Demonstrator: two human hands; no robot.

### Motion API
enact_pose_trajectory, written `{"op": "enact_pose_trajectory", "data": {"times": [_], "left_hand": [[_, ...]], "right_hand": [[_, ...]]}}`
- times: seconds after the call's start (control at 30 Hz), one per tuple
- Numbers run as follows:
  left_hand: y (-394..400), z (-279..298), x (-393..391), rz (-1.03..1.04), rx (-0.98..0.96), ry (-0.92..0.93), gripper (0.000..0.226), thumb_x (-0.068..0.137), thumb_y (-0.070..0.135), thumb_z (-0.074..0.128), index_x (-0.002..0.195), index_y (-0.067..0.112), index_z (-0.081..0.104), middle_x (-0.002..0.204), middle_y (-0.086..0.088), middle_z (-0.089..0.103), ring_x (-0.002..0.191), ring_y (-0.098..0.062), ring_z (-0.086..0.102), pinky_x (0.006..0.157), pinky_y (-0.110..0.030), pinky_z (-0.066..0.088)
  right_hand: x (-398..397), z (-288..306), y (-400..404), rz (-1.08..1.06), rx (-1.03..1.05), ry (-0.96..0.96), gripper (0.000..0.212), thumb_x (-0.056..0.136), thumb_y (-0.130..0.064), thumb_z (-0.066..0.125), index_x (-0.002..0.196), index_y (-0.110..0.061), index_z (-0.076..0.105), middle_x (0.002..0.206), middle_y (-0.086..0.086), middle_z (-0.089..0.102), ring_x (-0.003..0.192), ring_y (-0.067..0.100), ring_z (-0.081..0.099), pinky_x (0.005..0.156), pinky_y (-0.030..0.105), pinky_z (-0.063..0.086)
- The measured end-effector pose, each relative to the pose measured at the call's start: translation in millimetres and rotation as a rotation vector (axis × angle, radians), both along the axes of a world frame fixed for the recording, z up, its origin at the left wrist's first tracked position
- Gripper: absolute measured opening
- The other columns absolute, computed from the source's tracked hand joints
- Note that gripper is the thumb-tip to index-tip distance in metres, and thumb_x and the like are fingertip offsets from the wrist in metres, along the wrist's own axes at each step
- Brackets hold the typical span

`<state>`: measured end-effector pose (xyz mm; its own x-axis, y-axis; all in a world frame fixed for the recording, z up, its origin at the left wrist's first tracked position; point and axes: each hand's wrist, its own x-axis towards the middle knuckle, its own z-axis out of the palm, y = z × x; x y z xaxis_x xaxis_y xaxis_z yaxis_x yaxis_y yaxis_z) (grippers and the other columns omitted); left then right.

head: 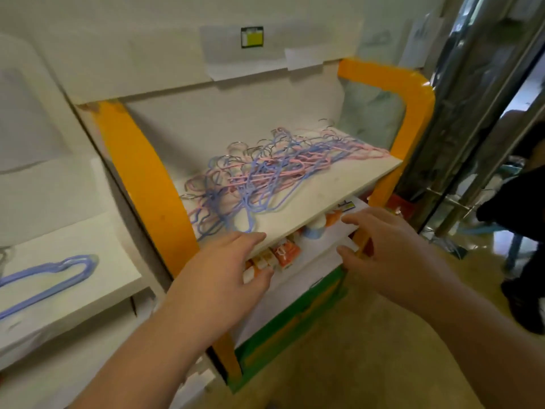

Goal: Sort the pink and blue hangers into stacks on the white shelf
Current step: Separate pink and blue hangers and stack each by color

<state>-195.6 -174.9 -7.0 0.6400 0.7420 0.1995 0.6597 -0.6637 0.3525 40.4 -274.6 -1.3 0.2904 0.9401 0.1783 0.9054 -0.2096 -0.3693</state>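
Both hands empty, fingers relaxed: left hand at front edge of white shelf, right hand just below it. Pink & blue hangers lie tangled on shelf w/ hooks interlocked; risk: lifting one drags others off the edge

A white shelf board set in an orange-framed rack carries a tangled heap of pink and blue wire hangers with metal hooks. To the left, a lower white shelf holds a single blue hanger lying flat.
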Motion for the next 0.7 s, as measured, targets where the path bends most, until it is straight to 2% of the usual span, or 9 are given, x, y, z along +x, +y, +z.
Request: {"op": "enact_pose_trajectory", "data": {"times": [0.23, 0.4, 0.57, 0.7], "left_hand": [[90.7, -8.2, 85.5, -0.027, -0.098, 0.015, 0.061, 0.086, 0.055, 0.053, 0.142, 0.038, 0.038, 0.137, 0.012, 0.048, 0.125, -0.011, 0.044, 0.101, -0.028, 0.038], [132.0, -12.9, 122.6, 0.052, -0.09, 0.058, 0.06, 0.084, 0.058, 0.049, 0.14, 0.037, 0.041, 0.136, 0.011, 0.051, 0.124, -0.015, 0.047, 0.102, -0.033, 0.041], [159.8, -27.6, 146.2, 0.204, -0.073, 0.056, 0.066, 0.074, 0.059, 0.043, 0.134, 0.031, 0.049, 0.129, 0.003, 0.057, 0.118, -0.022, 0.054, 0.098, -0.035, 0.046], [197.7, -32.0, 165.9, 0.352, -0.069, 0.134, 0.081, 0.072, 0.073, 0.037, 0.139, 0.028, 0.045, 0.136, -0.004, 0.051, 0.124, -0.029, 0.047, 0.104, -0.042, 0.041]], "right_hand": [[84.4, 4.2, 80.6, -0.021, -0.04, -0.038, 0.055, 0.088, -0.053, 0.057, 0.139, -0.037, 0.041, 0.141, -0.015, 0.041, 0.13, 0.01, 0.036, 0.098, 0.026, 0.036], [129.6, -1.9, 134.6, 0.024, -0.059, 0.038, 0.056, 0.086, -0.051, 0.062, 0.137, -0.034, 0.045, 0.137, -0.012, 0.045, 0.124, 0.011, 0.042, 0.099, 0.034, 0.046], [169.4, -18.6, 195.5, 0.131, -0.041, 0.056, 0.053, 0.084, -0.046, 0.064, 0.133, -0.031, 0.05, 0.134, -0.009, 0.049, 0.123, 0.013, 0.043, 0.094, 0.026, 0.037], [198.3, -27.6, 237.0, 0.284, -0.017, 0.112, 0.05, 0.083, -0.045, 0.065, 0.13, -0.033, 0.051, 0.127, -0.011, 0.052, 0.117, 0.01, 0.048, 0.094, 0.029, 0.042]]}}
